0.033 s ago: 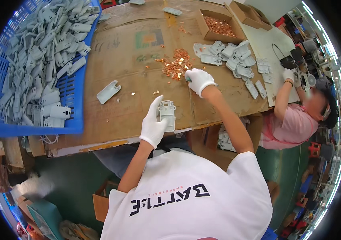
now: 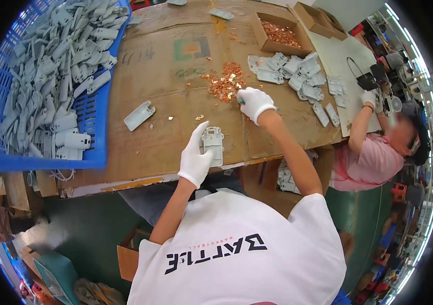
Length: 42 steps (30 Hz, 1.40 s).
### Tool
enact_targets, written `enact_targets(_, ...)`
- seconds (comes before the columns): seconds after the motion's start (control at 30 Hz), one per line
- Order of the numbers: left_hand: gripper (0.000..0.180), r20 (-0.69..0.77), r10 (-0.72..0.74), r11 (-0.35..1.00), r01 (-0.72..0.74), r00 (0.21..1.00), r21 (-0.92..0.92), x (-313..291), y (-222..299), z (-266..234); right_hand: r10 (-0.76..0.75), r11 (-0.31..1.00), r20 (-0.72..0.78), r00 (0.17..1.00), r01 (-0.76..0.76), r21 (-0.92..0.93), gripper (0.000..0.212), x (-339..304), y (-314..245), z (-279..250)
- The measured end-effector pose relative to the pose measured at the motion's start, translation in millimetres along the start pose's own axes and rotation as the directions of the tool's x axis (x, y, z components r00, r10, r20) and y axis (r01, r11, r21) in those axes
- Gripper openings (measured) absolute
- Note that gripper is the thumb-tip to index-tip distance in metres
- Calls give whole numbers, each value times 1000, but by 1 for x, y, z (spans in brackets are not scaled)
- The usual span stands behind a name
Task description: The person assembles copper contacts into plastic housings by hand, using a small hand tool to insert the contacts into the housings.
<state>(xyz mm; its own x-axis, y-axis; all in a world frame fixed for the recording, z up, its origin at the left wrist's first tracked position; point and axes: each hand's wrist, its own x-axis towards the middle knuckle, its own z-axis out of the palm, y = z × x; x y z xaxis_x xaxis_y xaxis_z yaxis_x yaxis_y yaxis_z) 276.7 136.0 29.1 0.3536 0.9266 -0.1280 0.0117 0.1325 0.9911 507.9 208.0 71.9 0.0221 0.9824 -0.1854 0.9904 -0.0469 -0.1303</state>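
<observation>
My left hand [image 2: 196,158], in a white glove, grips a pale grey plastic housing [image 2: 215,147] by its side near the table's front edge. The housing's ribbed inner side faces up, with a cut-out frame at its far end. My right hand [image 2: 255,104], gloved too, is closed at the near right edge of a loose pile of small copper-coloured metal pieces [image 2: 225,84]. Something small and greenish shows at its fingertips, too little of it to name. A single grey housing [image 2: 139,116] lies on the cardboard, left of my left hand.
A blue plastic crate [image 2: 92,129] heaped with grey housings stands at the left. More housings [image 2: 297,71] are piled at the right, below a cardboard box [image 2: 263,38] of copper pieces. Cardboard [image 2: 170,96] covers the table. A co-worker in pink [image 2: 371,160] works at the far right.
</observation>
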Motion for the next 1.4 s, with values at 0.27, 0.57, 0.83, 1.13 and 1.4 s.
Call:
enact_targets(0.27,46,-221,2,992,27,975,127,-6,19,6,-181,640,-588,788,548,538,23,-81,-82,6)
enact_targets(0.57,44,-254,128,973,-72,959,222,-31,20,4,58,569,-412,909,309,762,25,-101,-109,29)
enact_targets(0.83,40,-222,77,934,8,972,357,-72,34,-1,20,441,90,996,-89,893,38,-125,-106,39)
enact_targets(1.13,41,-164,122,874,-27,979,485,-79,46,-3,185,235,3,983,-47,971,21,-147,-128,55)
enact_targets(1.4,30,-166,-21,991,43,986,126,-81,20,-20,24,521,-175,984,137,842,25,-146,-128,59)
